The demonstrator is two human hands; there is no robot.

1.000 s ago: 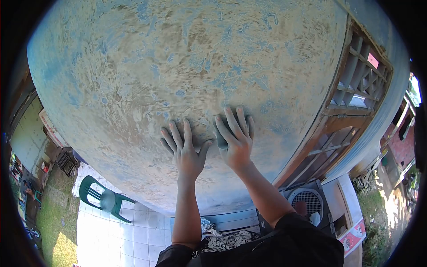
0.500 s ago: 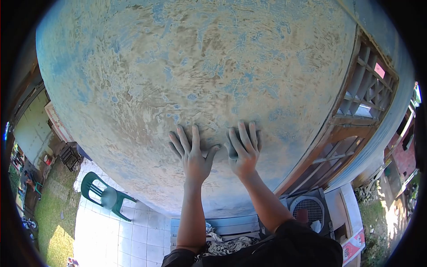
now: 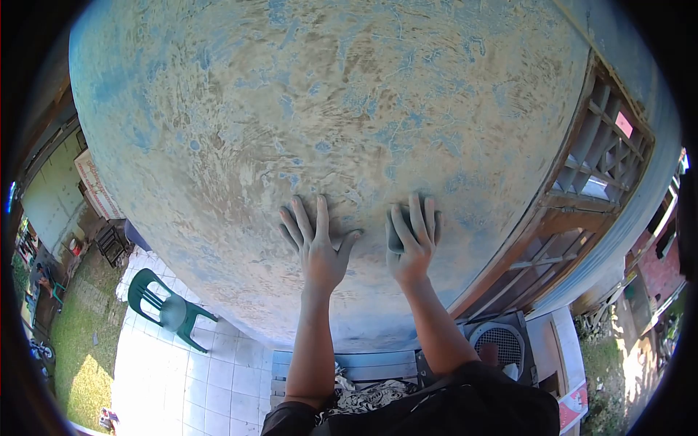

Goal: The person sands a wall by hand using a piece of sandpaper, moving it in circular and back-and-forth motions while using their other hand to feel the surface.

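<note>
Head view: the left hand (image 3: pixel 318 251) lies flat on the blue-and-tan wall (image 3: pixel 327 109), fingers spread and holding nothing. Just beside it, the right hand (image 3: pixel 412 247) presses a grey pad (image 3: pixel 395 238) to the wall, fingers wrapped over it. A green chair (image 3: pixel 163 309) stands below.

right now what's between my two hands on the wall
Nothing but bare wall, worn blue and tan paint, between the flat left hand and the right hand pressing a grey pad; the head view shows it.

No legible text. Banner (image 3: pixel 94 190) at left edge and printed sheet (image 3: pixel 574 401) at lower right: markings too small to read.
</note>
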